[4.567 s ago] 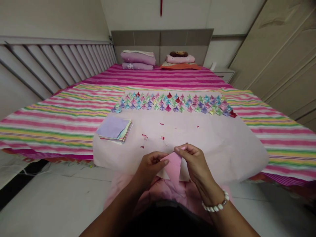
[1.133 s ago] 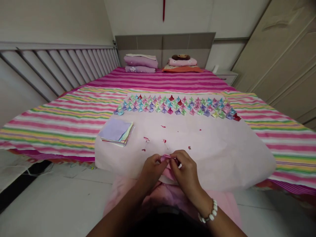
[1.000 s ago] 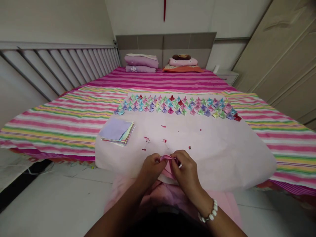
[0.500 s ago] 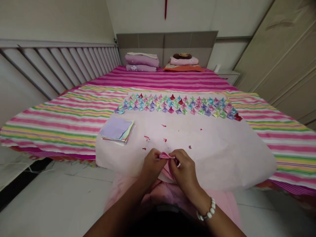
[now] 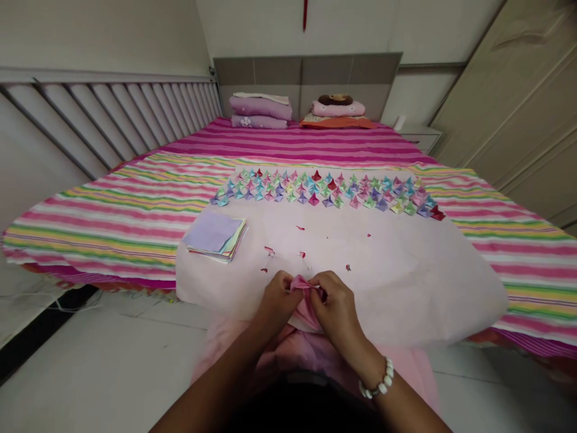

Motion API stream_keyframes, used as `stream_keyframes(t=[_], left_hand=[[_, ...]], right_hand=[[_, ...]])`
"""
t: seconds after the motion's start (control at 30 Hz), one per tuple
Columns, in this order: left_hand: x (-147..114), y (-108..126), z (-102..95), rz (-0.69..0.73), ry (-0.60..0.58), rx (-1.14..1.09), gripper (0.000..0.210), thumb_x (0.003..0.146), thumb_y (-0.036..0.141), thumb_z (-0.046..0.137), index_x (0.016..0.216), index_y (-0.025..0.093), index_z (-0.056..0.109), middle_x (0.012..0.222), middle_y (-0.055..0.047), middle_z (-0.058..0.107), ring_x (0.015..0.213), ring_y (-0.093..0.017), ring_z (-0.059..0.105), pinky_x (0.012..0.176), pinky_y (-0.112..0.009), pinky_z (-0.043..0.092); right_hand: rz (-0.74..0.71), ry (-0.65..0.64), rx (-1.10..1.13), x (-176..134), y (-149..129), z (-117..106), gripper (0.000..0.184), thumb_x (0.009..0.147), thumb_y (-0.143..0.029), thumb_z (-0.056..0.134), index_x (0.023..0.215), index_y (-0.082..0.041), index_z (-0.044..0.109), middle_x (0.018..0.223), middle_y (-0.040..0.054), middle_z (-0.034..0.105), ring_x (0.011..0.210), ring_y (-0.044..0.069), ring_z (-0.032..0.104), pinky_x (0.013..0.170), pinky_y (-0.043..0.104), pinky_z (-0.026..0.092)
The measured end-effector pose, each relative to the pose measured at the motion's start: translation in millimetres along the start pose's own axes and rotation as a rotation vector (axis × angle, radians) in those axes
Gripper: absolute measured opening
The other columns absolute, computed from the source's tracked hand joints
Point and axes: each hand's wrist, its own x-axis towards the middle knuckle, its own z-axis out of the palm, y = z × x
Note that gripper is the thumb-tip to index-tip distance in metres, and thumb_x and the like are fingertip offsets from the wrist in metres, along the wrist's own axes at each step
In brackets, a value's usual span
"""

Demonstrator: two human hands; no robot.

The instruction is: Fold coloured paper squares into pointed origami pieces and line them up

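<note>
Between my two hands is a pink sheet of folding paper (image 5: 306, 307), partly folded and puckered at its top. The fingers of my left hand (image 5: 277, 304) pinch its left side. On the other side my right hand (image 5: 336, 307), with a white bead bracelet (image 5: 381, 382) on the wrist, grips the right edge. Both hands are over the near edge of a large pale sheet (image 5: 406, 276). My fingers hide part of the folds.
Rows of small colourful folded paper shapes (image 5: 313, 199) line the pale sheet's far side. A stack of coloured square papers (image 5: 214, 234) lies at left. Several small red holes or scraps (image 5: 302, 255) dot the middle. Folded bedding (image 5: 261, 108) sits by the headboard (image 5: 279, 72).
Both hands keep their hold on the pink paper. Its folded top now looks more bunched and raised between the fingers. The view has shifted slightly.
</note>
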Motion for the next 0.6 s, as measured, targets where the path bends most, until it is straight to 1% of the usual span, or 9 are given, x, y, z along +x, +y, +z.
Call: stream_keyframes(t=[0.07, 0.1, 0.27, 0.4, 0.5, 0.6], left_hand=[[-1.9, 2.1, 1.6, 0.008, -0.006, -0.027, 0.014, 0.071, 0.023, 0.061, 0.082, 0.018, 0.056, 0.075, 0.001, 0.061, 0.070, -0.015, 0.058, 0.062, -0.025, 0.044], [-2.7, 2.8, 2.1, 0.012, -0.010, -0.032, 0.015, 0.071, 0.023, 0.062, 0.084, 0.018, 0.058, 0.076, 0.001, 0.063, 0.071, -0.016, 0.059, 0.064, -0.026, 0.045], [-2.8, 1.8, 2.8, 0.031, -0.026, -0.054, 0.011, 0.070, 0.020, 0.060, 0.078, 0.019, 0.067, 0.072, 0.000, 0.068, 0.074, -0.019, 0.062, 0.071, -0.029, 0.047], [0.3, 1.2, 1.3, 0.029, -0.049, -0.140, 0.020, 0.066, 0.015, 0.057, 0.080, 0.018, 0.071, 0.082, -0.003, 0.073, 0.084, -0.020, 0.066, 0.080, -0.030, 0.049], [0.6, 4.7, -2.6, 0.001, -0.086, -0.211, 0.023, 0.065, 0.016, 0.059, 0.083, 0.016, 0.073, 0.089, -0.006, 0.075, 0.089, -0.022, 0.067, 0.082, -0.031, 0.050], [-1.4, 10.2, -8.1, -0.040, -0.157, -0.273, 0.021, 0.066, 0.022, 0.064, 0.083, 0.015, 0.074, 0.083, -0.007, 0.075, 0.086, -0.023, 0.068, 0.077, -0.032, 0.051]], right_hand=[[-0.001, 0.003, 0.007, -0.2, -0.4, -0.2, 0.022, 0.075, -0.001, 0.047, 0.076, -0.018, 0.060, 0.074, 0.0031, 0.058, 0.066, 0.016, 0.055, 0.060, 0.026, 0.045], [0.000, 0.003, 0.014, -0.4, -0.8, -0.2, 0.022, 0.076, -0.001, 0.048, 0.076, -0.018, 0.060, 0.074, 0.0031, 0.058, 0.066, 0.016, 0.055, 0.060, 0.027, 0.045], [0.011, -0.016, 0.068, -1.3, -3.2, -0.3, 0.022, 0.077, -0.003, 0.048, 0.077, -0.019, 0.063, 0.074, 0.0028, 0.060, 0.066, 0.016, 0.056, 0.059, 0.026, 0.045], [0.046, -0.014, 0.124, -0.8, -1.8, -1.2, 0.022, 0.077, -0.005, 0.049, 0.077, -0.019, 0.066, 0.075, 0.0038, 0.062, 0.067, 0.017, 0.058, 0.059, 0.027, 0.045], [0.134, -0.021, 0.222, 1.3, 2.7, -3.1, 0.022, 0.073, -0.007, 0.051, 0.077, -0.019, 0.069, 0.076, 0.0041, 0.065, 0.068, 0.017, 0.059, 0.060, 0.028, 0.045], [0.285, -0.046, 0.405, 5.4, 7.1, -7.2, 0.013, 0.071, -0.014, 0.060, 0.076, -0.019, 0.070, 0.075, 0.0033, 0.065, 0.065, 0.017, 0.058, 0.058, 0.027, 0.044]])
